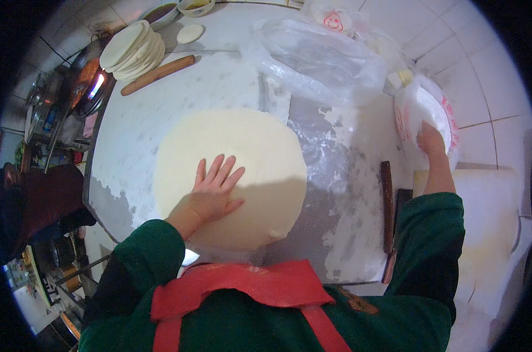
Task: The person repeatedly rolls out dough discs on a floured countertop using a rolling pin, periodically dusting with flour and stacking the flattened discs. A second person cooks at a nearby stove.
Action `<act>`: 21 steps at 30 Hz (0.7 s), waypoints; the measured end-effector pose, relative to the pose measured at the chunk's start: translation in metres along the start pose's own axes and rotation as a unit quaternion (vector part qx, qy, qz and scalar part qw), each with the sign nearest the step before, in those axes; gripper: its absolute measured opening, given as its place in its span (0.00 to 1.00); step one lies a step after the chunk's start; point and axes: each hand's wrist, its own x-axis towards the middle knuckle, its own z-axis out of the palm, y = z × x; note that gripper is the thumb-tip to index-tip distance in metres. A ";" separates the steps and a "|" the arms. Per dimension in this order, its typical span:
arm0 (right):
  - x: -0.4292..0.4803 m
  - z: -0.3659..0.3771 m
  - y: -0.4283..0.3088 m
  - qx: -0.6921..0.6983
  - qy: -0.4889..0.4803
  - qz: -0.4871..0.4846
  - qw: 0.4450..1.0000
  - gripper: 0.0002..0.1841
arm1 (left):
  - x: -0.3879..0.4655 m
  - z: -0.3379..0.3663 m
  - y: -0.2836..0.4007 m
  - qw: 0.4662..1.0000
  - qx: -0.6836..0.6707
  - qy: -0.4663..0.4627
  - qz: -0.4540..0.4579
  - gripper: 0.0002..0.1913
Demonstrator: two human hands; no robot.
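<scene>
A large round sheet of rolled-out dough (pixel 257 145) lies flat on the floured work table. My left hand (pixel 213 189) rests on it palm down, fingers apart, holding nothing. At the far right my right hand (pixel 431 138) reaches into an open plastic bag of white flour (pixel 426 108). Its fingertips are sunk in the bag, so whether they grip any flour is hidden. Loose flour (pixel 325 154) is smeared over the table just right of the dough.
A stack of dough rounds (pixel 134 50) and a wooden rolling pin (pixel 158 75) lie at the back left, near a single small round (pixel 190 33) and two bowls (pixel 160 15). Clear plastic bags (pixel 319 57) cover the back. A long dark stick (pixel 386 207) lies along the right edge.
</scene>
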 end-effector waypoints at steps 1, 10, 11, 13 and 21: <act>0.007 0.010 0.004 0.003 0.021 -0.010 1.000 0.22 | 0.000 -0.003 0.001 0.999 0.005 -0.030 -0.010 0.42; 0.017 -0.002 0.060 0.294 0.199 0.198 0.914 0.19 | -0.006 0.002 -0.006 0.998 -0.044 0.029 0.024 0.39; 0.009 -0.020 0.049 0.289 0.247 0.169 0.909 0.20 | -0.005 0.005 -0.007 0.998 -0.047 0.026 0.022 0.38; -0.010 -0.048 0.008 0.284 0.322 0.132 0.893 0.14 | -0.006 0.010 -0.009 0.998 -0.049 0.025 0.022 0.37; -0.096 0.026 -0.292 0.637 0.054 -0.103 0.762 0.14 | -0.125 0.015 -0.062 0.988 -0.037 0.005 -0.152 0.31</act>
